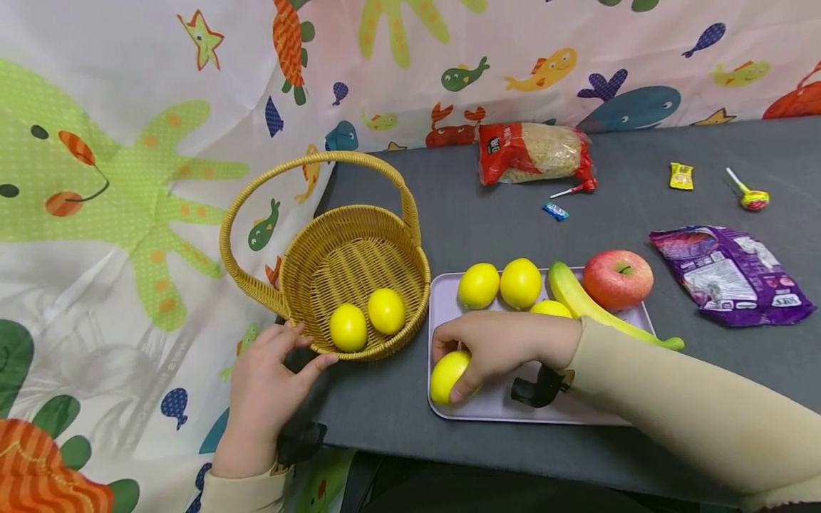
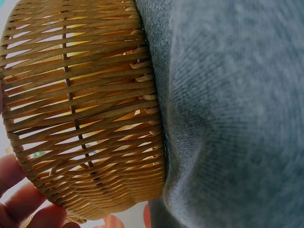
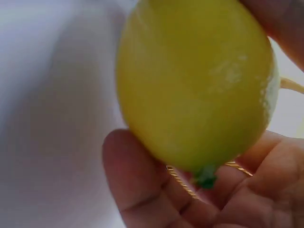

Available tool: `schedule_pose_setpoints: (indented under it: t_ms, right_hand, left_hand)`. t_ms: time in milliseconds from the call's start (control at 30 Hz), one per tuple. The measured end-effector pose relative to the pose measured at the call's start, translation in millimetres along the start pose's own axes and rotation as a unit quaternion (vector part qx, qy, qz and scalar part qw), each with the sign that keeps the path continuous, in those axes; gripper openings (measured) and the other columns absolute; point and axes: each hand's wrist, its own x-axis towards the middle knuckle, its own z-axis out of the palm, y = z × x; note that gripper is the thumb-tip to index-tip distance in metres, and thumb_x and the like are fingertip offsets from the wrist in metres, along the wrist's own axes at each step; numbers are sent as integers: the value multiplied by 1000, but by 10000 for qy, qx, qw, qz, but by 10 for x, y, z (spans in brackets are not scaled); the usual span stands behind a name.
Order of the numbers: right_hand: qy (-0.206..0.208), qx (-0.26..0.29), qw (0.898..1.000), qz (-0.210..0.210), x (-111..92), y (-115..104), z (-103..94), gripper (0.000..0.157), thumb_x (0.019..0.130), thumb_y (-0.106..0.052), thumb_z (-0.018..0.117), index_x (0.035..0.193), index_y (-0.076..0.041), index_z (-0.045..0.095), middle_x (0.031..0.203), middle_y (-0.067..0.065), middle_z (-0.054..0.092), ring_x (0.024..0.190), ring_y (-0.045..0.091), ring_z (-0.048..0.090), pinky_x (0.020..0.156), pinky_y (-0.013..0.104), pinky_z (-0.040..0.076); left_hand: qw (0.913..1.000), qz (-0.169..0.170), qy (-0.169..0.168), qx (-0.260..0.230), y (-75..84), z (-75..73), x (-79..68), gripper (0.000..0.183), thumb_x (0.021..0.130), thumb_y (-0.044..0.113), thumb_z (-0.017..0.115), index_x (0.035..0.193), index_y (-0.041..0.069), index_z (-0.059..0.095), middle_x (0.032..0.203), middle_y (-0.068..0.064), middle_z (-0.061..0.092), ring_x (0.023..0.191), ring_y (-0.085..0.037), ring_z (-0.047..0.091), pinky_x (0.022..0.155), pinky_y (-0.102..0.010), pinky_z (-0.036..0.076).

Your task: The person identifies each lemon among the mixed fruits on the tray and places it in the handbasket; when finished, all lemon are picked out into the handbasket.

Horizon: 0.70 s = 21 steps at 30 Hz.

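Pinching a lemon [image 1: 447, 379] over the tray [image 1: 494, 409] is the right hand [image 1: 494, 344]. The left hand [image 1: 266, 374] touches the basket [image 1: 353, 260], fingers [image 2: 21, 203] spread.

the tray [image 1: 487, 412] looks like smooth pale plastic with a soft sheen. left of it, the basket [image 1: 359, 260] is woven from wicker-like strands, ribbed, rough and faintly glossy. at the tray's left end, the lemon [image 3: 194, 90] is smooth and waxy, with bright highlights; at its far right corner, the apple [image 1: 612, 285] shines too. around the tray, the counter [image 1: 628, 185] is matt and cloth-like. right of it lies a packet [image 1: 734, 274] of crinkled, shiny film. beyond the tray, the printed sheet [image 1: 385, 82] is creased and thin.
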Motion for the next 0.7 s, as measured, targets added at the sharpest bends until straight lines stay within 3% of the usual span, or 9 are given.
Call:
schedule_pose_setpoints:
  t_ms: [167, 333, 533, 700]
  right_hand:
    - [332, 538, 9973, -371, 48, -127, -217, 33, 83, -38, 84, 106, -24, 65, 100, -4, 64, 95, 21, 58, 81, 38, 49]
    - [1084, 1005, 9888, -210, 226, -264, -365, 38, 88, -39, 79, 117, -19, 64, 107, 0, 65, 99, 22, 57, 82, 37, 50]
    - [1594, 2172, 9623, 360, 594, -423, -493, 42, 91, -40, 76, 122, -17, 61, 117, 4, 62, 105, 24, 57, 90, 43, 53]
    - [1727, 2714, 9457, 466, 915, -488, -590, 45, 92, -38, 75, 125, -13, 59, 123, 6, 60, 107, 26, 59, 96, 50, 54]
  left_hand:
    - [10000, 2, -9, 33, -6, -3, 3, 47, 66, 41, 95, 95, 8, 77, 111, -10, 73, 106, -32, 67, 83, -49, 55]
    - [10000, 34, -36, 60, -13, -1, 7, 48, 67, 43, 94, 96, 8, 77, 111, -9, 72, 106, -32, 66, 84, -48, 55]
    - [10000, 47, -37, 37, -14, -4, 6, 48, 67, 44, 94, 95, 9, 77, 110, -9, 73, 104, -31, 67, 83, -48, 55]
    - [10000, 25, -10, 31, -14, 3, -15, 47, 67, 43, 94, 94, 9, 76, 109, -9, 73, 104, -31, 67, 84, -48, 55]
